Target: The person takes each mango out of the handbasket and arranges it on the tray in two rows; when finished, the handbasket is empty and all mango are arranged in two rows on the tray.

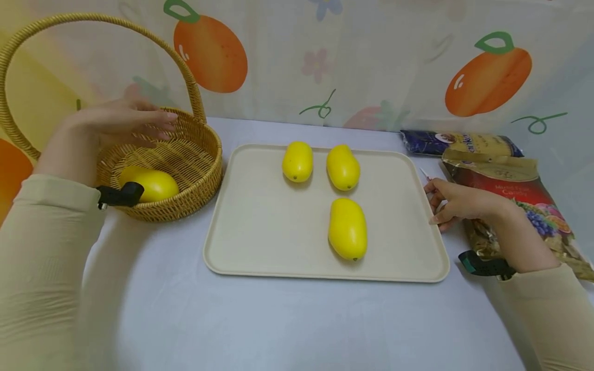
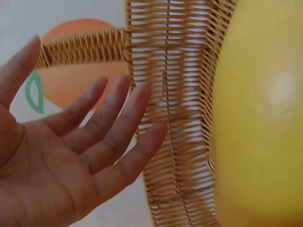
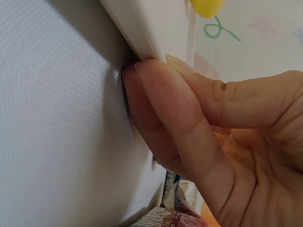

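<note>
My left hand [image 1: 127,121] hovers over the wicker basket [image 1: 211,170] with its fingers loosely spread and nothing in them. Inside that basket lies a smooth, oblong yellow fruit [image 1: 155,184], seen large in the left wrist view as a yellow fruit [image 2: 265,113] beyond the fingertips. On the beige tray [image 1: 269,232] rest three similar fruits: one at the back middle [image 1: 298,162], one beside it [image 1: 343,167] and one nearer the front [image 1: 348,229]. My right hand [image 1: 457,203] pinches the tray's right rim, thumb on top and fingers beneath in the right wrist view.
Past the tray's right edge lie a red-and-gold candy bag [image 1: 506,180] and a blue-and-gold packet [image 1: 464,143]. The basket's tall handle [image 1: 97,18] arches above the left forearm. A fruit-printed cloth [image 1: 371,62] hangs behind the white-covered table [image 1: 297,324].
</note>
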Demonstrator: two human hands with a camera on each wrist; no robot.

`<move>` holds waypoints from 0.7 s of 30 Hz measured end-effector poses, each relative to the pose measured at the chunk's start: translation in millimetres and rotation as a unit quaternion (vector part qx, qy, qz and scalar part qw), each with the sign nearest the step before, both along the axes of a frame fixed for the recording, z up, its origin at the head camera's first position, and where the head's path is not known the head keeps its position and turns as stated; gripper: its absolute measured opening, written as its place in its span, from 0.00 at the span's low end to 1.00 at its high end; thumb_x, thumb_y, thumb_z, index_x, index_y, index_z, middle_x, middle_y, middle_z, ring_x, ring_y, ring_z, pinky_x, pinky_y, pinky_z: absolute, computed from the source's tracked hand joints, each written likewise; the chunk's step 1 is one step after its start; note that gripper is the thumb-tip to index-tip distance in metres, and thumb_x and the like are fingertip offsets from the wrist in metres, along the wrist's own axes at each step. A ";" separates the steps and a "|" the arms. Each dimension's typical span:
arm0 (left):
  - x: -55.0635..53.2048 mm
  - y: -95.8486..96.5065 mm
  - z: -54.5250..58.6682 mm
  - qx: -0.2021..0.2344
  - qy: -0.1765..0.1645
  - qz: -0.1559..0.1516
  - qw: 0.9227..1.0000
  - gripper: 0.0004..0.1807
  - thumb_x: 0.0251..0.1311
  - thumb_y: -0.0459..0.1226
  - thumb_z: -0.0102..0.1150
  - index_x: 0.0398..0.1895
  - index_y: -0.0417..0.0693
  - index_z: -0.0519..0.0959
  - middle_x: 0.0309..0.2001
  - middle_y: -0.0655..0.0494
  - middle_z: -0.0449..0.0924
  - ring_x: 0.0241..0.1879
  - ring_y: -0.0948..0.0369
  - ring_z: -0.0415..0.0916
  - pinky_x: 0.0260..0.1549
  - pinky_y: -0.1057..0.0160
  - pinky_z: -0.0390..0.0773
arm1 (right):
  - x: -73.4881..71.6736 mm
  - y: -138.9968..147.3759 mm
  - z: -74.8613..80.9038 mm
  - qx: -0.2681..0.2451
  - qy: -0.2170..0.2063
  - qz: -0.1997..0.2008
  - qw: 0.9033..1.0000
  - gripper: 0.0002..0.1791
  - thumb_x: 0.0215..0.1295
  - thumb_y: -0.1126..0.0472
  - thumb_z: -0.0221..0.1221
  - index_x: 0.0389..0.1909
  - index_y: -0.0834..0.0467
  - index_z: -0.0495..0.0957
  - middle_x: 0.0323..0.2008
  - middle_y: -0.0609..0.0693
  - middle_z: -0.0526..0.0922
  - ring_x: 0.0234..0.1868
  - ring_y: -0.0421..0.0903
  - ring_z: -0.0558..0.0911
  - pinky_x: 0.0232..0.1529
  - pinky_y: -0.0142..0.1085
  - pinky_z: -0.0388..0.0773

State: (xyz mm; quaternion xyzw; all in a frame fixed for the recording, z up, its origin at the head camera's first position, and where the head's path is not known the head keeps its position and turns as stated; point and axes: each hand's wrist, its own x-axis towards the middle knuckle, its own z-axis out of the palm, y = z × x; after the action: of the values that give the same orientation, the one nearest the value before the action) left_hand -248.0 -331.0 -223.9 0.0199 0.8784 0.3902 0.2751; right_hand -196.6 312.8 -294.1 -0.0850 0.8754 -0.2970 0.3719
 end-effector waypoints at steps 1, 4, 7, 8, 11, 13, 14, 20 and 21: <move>-0.4 -2.0 -1.8 -0.006 -0.001 -0.010 1.000 0.32 0.73 0.55 0.43 0.70 0.44 0.59 0.50 0.78 0.73 0.49 0.73 0.77 0.51 0.66 0.81 | 0.0 0.0 0.1 0.001 0.001 0.001 1.000 0.39 0.62 0.68 0.63 0.66 0.66 0.48 0.44 0.59 0.71 0.34 0.42 0.78 0.37 0.33 0.85; -1.3 -6.1 -6.5 -0.022 -0.015 -0.039 0.999 0.29 0.73 0.53 0.46 0.69 0.48 0.62 0.51 0.79 0.74 0.50 0.73 0.77 0.55 0.62 0.80 | 0.5 0.1 0.3 0.000 -0.001 0.000 1.000 0.39 0.62 0.68 0.63 0.66 0.66 0.48 0.44 0.59 0.71 0.34 0.42 0.78 0.37 0.33 0.85; 0.4 -9.2 -10.4 -0.045 -0.025 -0.090 0.995 0.28 0.74 0.50 0.47 0.70 0.46 0.61 0.52 0.78 0.74 0.51 0.73 0.77 0.59 0.56 0.79 | 1.3 0.0 0.3 -0.001 -0.002 -0.001 1.000 0.39 0.62 0.68 0.63 0.65 0.66 0.48 0.44 0.58 0.70 0.34 0.42 0.78 0.37 0.33 0.85; 1.4 -9.8 -11.4 -0.046 -0.028 -0.102 0.993 0.29 0.74 0.48 0.48 0.70 0.43 0.60 0.52 0.76 0.75 0.52 0.72 0.78 0.59 0.55 0.78 | 1.5 0.0 0.2 -0.001 -0.002 -0.001 1.000 0.39 0.62 0.68 0.63 0.65 0.66 0.49 0.44 0.58 0.70 0.34 0.42 0.78 0.37 0.33 0.85; 4.0 -10.8 -14.9 -0.044 -0.034 -0.131 0.990 0.31 0.73 0.44 0.51 0.71 0.38 0.59 0.54 0.74 0.77 0.54 0.70 0.78 0.61 0.51 0.77 | 1.7 0.0 0.1 -0.002 -0.001 0.001 1.000 0.39 0.62 0.67 0.63 0.65 0.66 0.49 0.44 0.58 0.71 0.34 0.42 0.77 0.36 0.33 0.85; 4.8 -10.9 -16.6 -0.037 -0.047 -0.135 0.989 0.30 0.72 0.43 0.53 0.71 0.40 0.60 0.54 0.72 0.78 0.55 0.69 0.79 0.62 0.51 0.77 | 1.6 0.4 0.2 -0.003 0.000 0.002 1.000 0.39 0.62 0.67 0.64 0.65 0.66 0.48 0.43 0.58 0.70 0.34 0.42 0.77 0.36 0.33 0.85; 5.0 -10.7 -17.6 -0.033 -0.053 -0.135 0.989 0.29 0.71 0.43 0.54 0.70 0.41 0.63 0.55 0.69 0.79 0.55 0.69 0.78 0.62 0.52 0.77 | 1.5 0.6 0.3 -0.002 0.000 0.002 1.000 0.39 0.62 0.67 0.64 0.65 0.66 0.48 0.43 0.58 0.70 0.34 0.42 0.77 0.36 0.33 0.85; 1.9 -10.5 -22.2 -0.030 -0.096 -0.174 0.980 0.27 0.70 0.40 0.55 0.69 0.42 0.64 0.58 0.60 0.77 0.56 0.69 0.76 0.56 0.69 0.76 | 1.3 0.4 0.8 -0.001 -0.002 0.000 1.000 0.39 0.61 0.68 0.64 0.65 0.66 0.48 0.43 0.58 0.70 0.34 0.42 0.77 0.36 0.33 0.85; 1.4 -10.8 -23.0 -0.028 -0.105 -0.180 0.978 0.28 0.70 0.39 0.55 0.70 0.42 0.63 0.59 0.61 0.76 0.56 0.69 0.76 0.55 0.71 0.76 | 1.3 0.2 0.8 0.000 -0.003 -0.001 1.000 0.39 0.61 0.68 0.64 0.65 0.66 0.49 0.43 0.58 0.70 0.34 0.42 0.77 0.36 0.33 0.85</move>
State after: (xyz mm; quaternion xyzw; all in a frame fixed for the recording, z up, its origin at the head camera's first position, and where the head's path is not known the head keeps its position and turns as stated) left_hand -246.6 -341.8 -246.8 0.1293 0.8374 0.3092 0.4319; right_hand -195.3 313.0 -293.3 -0.0839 0.8744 -0.2977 0.3739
